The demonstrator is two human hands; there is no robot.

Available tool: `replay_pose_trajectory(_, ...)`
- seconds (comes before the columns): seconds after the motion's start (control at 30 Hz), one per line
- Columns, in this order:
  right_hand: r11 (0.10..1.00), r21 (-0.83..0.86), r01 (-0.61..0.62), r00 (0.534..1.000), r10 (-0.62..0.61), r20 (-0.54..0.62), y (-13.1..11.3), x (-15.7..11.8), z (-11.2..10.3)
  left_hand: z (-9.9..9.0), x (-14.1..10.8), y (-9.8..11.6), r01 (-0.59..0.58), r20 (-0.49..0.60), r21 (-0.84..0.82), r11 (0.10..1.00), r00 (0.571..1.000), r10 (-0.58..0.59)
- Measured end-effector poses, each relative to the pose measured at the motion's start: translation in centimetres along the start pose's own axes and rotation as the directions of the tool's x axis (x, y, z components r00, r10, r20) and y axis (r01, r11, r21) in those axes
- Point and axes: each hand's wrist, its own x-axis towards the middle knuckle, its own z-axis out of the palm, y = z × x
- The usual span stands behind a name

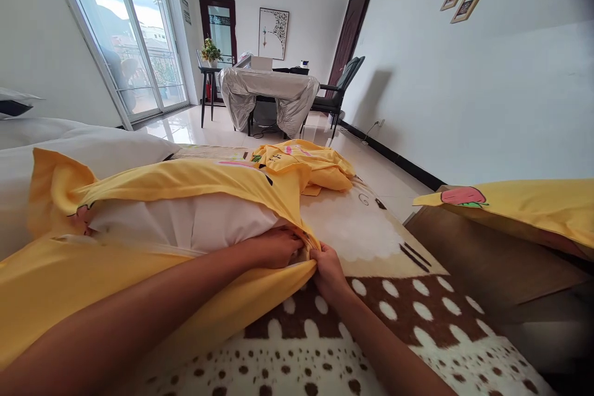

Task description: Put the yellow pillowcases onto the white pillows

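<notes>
White pillow point(185, 219) inside yellow pillowcase point(195, 178); right hand point(328, 267) pinches case's edge, left hand point(279, 247) grip unclear

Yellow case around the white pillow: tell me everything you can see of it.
The case looks like soft, creased cloth, printed with pink and black marks. Its near side gapes, baring the white pillow. It lies partly over the blanket; the right hand pinches its edge, the left hand is in the opening.

Room opens over the blanket point(371, 229), right of the pillow point(185, 219) — a yellow cloth heap point(325, 167) blocks beyond.
</notes>
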Motion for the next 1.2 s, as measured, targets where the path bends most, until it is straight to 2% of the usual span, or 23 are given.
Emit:
replay_pose_trajectory(0.13, 0.998, 0.060, -0.014, 0.999, 0.017, -0.046, 0.3, -0.3, 0.5, -0.3, 0.1, 0.5, 0.007, 0.038, 0.047, 0.999, 0.999, -0.009)
replay_pose_trajectory(0.27, 1.000, 0.014, 0.006, 0.996, -0.004, -0.092, 0.5, -0.4, 0.5, -0.1, 0.2, 0.6, 0.013, 0.031, 0.071, 0.997, 0.999, -0.015)
replay_pose_trajectory(0.43, 0.983, -0.170, 0.068, 0.996, -0.078, -0.051, -0.1, -0.2, 0.0, 1.2, 0.4, 0.0, -0.011, -0.020, 0.127, 0.992, 1.000, 0.014)
replay_pose_trajectory(0.53, 0.954, -0.281, 0.106, 0.989, -0.131, -0.070, -0.6, 0.0, -0.4, 1.7, 0.4, -0.3, -0.021, -0.042, 0.162, 0.987, 0.999, 0.028)
replay_pose_trajectory(0.67, 0.836, -0.496, 0.236, 0.960, -0.281, -0.016, -1.0, 0.1, -0.7, 1.9, 0.1, -0.4, -0.032, -0.065, 0.201, 0.979, 0.997, 0.045)
replay_pose_trajectory(0.73, 0.789, -0.547, 0.278, 0.946, -0.323, 0.016, -1.2, 0.1, -0.7, 2.1, 0.1, -0.4, -0.030, -0.078, 0.220, 0.975, 0.996, 0.048)
replay_pose_trajectory(0.93, 0.876, -0.408, 0.256, 0.960, -0.280, 0.001, -1.5, 0.2, -0.7, 3.1, 0.1, -0.4, 0.024, -0.120, 0.257, 0.966, 0.993, 0.007)
replay_pose_trajectory(1.1, 0.975, -0.143, 0.172, 0.984, -0.175, -0.012, -0.6, 0.3, -0.3, 3.2, 0.0, -0.3, 0.068, -0.134, 0.282, 0.957, 0.990, -0.031)
replay_pose_trajectory(1.2, 0.994, 0.033, 0.099, 0.995, -0.098, -0.030, 0.2, 0.4, -0.1, 2.8, -0.1, -0.1, 0.059, -0.121, 0.293, 0.954, 0.992, -0.024)
